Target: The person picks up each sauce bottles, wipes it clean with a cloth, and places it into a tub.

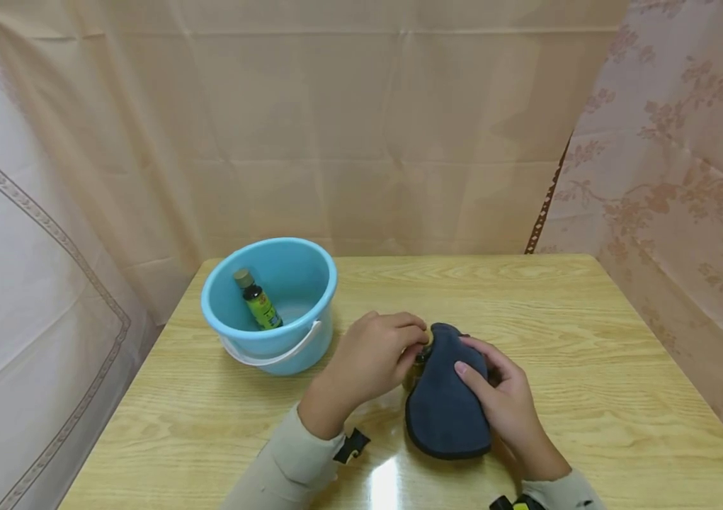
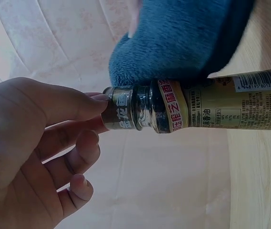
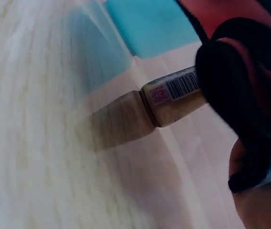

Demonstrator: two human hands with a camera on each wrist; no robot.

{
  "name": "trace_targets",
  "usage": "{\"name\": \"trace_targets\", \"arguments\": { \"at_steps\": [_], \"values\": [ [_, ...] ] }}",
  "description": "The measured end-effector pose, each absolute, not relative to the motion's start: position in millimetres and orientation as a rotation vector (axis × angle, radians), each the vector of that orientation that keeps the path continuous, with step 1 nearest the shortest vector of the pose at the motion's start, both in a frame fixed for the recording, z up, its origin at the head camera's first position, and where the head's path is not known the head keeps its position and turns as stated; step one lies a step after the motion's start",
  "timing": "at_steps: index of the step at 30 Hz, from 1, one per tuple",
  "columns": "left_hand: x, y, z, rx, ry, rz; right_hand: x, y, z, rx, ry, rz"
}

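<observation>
A sesame oil bottle with a yellowish label and dark neck stands upright, its base at the tabletop in the right wrist view. My left hand pinches its cap between thumb and forefinger, the other fingers loosely bent. My right hand grips a dark blue fuzzy cloth with black edging, thumb on the near face. The cloth lies against the bottle's neck and upper side and hides much of it in the head view. Red fabric shows on the cloth's other side.
A light blue bucket with a white handle stands left of the hands. Inside it leans a dark bottle with a green label. The wooden table reaches back to a beige curtain.
</observation>
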State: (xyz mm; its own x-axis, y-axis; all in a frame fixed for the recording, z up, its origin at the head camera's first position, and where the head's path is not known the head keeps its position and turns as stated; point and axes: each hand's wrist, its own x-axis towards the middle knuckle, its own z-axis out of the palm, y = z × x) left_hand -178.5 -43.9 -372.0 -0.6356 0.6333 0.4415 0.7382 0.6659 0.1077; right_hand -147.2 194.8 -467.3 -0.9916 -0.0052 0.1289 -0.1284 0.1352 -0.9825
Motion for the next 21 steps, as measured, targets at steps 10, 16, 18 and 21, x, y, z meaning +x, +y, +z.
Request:
{"name": "trace_targets", "arguments": {
  "at_steps": [10, 16, 18, 21],
  "values": [
    [-178.8, -43.9, -372.0, -1.084, -2.516, -0.388, -151.6, 197.2, -474.1, 0.168, -2.401, 1.975],
    [-179.3, -43.9, -372.2, -1.084, -2.527, -0.386, -154.0, 197.3, -479.2, 0.179, -2.435, 1.982],
    [-179.3, -44.1, -372.2, -1.085, -2.526, -0.382, -154.6, 196.9, -480.5, 0.182, -2.442, 1.991],
    [-179.4, -45.0, -372.1, -1.087, -2.521, -0.375, -155.4, 196.0, -481.1, 0.188, -2.471, 1.970]
  ]
}}
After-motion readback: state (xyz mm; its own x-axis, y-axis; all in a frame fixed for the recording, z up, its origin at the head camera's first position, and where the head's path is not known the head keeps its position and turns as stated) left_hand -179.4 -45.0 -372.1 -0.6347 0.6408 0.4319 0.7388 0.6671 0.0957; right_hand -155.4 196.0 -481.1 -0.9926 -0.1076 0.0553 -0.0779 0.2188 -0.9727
